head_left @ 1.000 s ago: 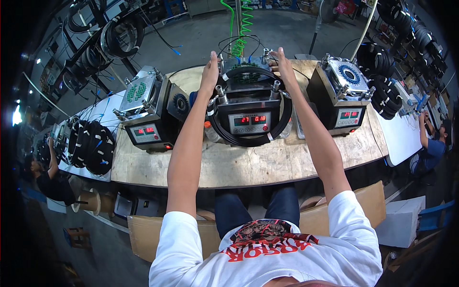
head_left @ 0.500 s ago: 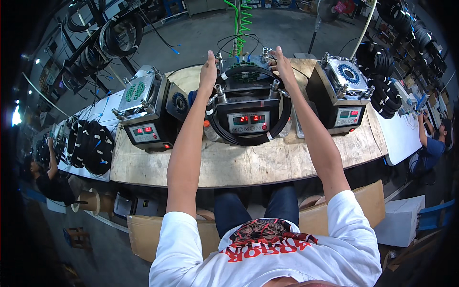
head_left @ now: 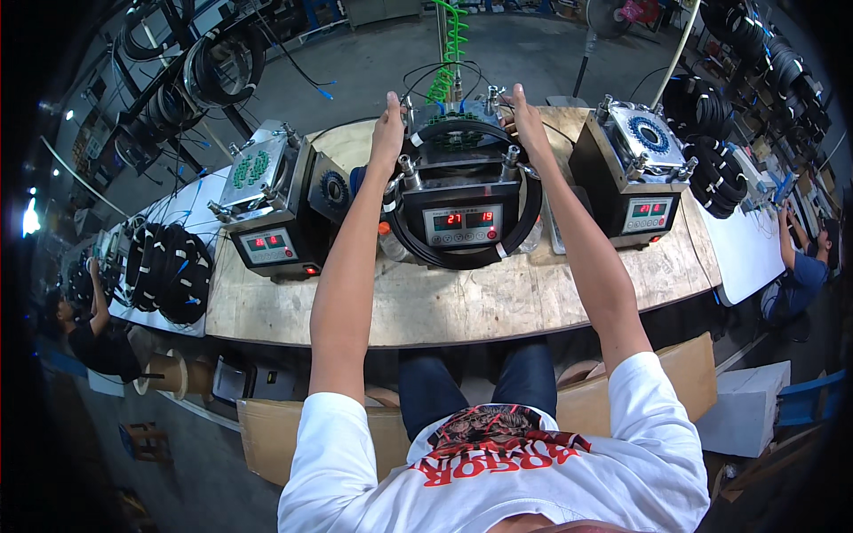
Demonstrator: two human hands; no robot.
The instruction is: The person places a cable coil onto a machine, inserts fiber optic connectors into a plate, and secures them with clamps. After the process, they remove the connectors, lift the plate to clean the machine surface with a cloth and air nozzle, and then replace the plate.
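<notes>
A boxy black-and-metal polishing machine point(head_left: 458, 197) with a red-lit display panel stands in front of me. A coil of black cable point(head_left: 462, 260) hangs around its front, looping over the top plate near the green connector fixture point(head_left: 458, 131). My left hand point(head_left: 388, 135) is at the machine's far left corner, thumb up, its other fingers mostly hidden behind the hand. At the far right corner is my right hand point(head_left: 528, 126), thumb up and fingers bent in toward the corner post point(head_left: 493, 99). Both hands look closed about the upper corners; their exact grip is partly hidden.
Similar machines stand left point(head_left: 267, 209) and right point(head_left: 633, 169) on the wooden table point(head_left: 426, 311). Clear bottles point(head_left: 531, 238) flank the middle machine. A green coiled hose point(head_left: 455, 35) hangs behind it. Black cable coils point(head_left: 173, 271) lie left. Co-workers point(head_left: 89, 329) sit on both sides.
My hands and the cable coil hold their places. The green coiled hose behind has shifted a little. Readouts on the middle and right machines have changed.
</notes>
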